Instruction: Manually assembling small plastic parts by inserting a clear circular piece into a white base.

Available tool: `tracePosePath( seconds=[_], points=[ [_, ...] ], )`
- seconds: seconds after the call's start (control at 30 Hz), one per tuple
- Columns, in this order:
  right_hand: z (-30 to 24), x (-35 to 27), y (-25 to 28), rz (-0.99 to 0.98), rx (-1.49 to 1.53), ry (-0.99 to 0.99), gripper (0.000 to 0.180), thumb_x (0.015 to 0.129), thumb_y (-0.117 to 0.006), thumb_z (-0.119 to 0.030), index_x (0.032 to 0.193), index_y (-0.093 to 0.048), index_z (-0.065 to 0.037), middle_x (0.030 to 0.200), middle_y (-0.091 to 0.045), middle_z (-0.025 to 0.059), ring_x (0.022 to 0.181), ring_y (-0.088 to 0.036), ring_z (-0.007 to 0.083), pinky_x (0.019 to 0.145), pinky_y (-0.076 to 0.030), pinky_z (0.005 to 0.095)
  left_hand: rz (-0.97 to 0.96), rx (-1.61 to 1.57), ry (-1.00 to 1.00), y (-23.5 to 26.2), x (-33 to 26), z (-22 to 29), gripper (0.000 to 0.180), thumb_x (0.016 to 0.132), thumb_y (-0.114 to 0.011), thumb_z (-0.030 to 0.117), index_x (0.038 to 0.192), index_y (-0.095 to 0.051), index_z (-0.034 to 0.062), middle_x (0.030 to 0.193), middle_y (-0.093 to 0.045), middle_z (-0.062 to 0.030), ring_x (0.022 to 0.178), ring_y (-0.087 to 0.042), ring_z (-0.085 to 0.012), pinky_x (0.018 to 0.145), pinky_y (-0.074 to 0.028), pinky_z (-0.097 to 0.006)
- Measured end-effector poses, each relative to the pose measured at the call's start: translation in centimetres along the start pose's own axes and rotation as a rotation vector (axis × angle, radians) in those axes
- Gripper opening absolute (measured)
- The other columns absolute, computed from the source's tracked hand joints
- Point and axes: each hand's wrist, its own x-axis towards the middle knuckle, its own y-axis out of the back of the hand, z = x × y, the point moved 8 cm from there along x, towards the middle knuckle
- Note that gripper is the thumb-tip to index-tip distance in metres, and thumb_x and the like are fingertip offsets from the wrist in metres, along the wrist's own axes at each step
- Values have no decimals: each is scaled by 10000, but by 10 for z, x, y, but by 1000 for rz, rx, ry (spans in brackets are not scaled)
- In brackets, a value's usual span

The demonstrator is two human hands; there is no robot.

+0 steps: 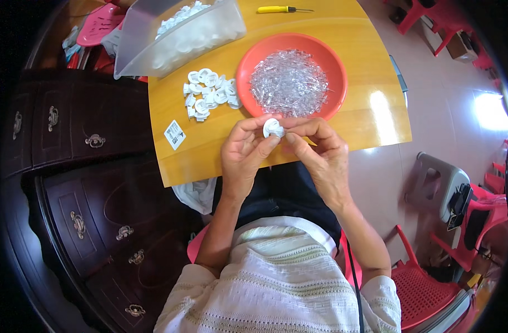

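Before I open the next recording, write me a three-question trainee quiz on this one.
1. True or false: the yellow-handled screwdriver lies beyond the red bowl from the person.
2. Where do the loose white parts on the table lie? (a) right of the bowl (b) left of the bowl (c) inside the bowl
3. Fill in: the left hand holds a small part coloured ____.

Key: 1 true; 2 b; 3 white.

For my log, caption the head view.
Left hand holding white part, right hand at its edge, near red bowl of clear pieces.
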Motion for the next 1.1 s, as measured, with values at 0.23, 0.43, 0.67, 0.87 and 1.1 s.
tracePosePath(
  seconds=[0.23,0.43,0.67,0.87,1.1],
  points=[
    [-4,-2,2,15,-87,53,45,885,-637,-22,899,-625,19,1013,-680,59,834,-598,68,715,-512,223,-3,75,-10,0,-2,2,347,882,-610,-66,1215,-522,-22,1222,-588,-130,1091,-577,-143,944,-464,-268],
    [-5,-3,2,19,-130,87,41,880,-638,-13,888,-618,23,1008,-683,66,821,-603,70,697,-518,219,9,106,1,-1,-3,2,342,885,-611,-61,1213,-521,-27,1212,-588,-123,1086,-577,-146,931,-467,-263],
    [-7,-3,3,10,-93,79,61,886,-639,-15,912,-620,37,994,-681,80,817,-612,82,711,-534,239,-80,43,-79,-1,-5,6,364,894,-585,-70,1249,-510,-31,1271,-545,-146,1120,-562,-168,957,-470,-293],
    [-4,-2,5,-26,-111,44,97,894,-651,-49,940,-633,34,937,-682,65,792,-616,88,705,-535,243,-115,54,25,4,-5,7,384,892,-577,-81,1267,-508,-35,1280,-532,-137,1143,-555,-193,979,-473,-321],
    [-4,-1,4,-57,-143,38,89,896,-647,-45,958,-640,18,969,-676,69,843,-615,94,727,-539,239,-131,80,-55,8,-2,7,416,845,-613,-127,1239,-528,-27,1246,-524,-115,1139,-555,-192,965,-489,-317]
  ],
)
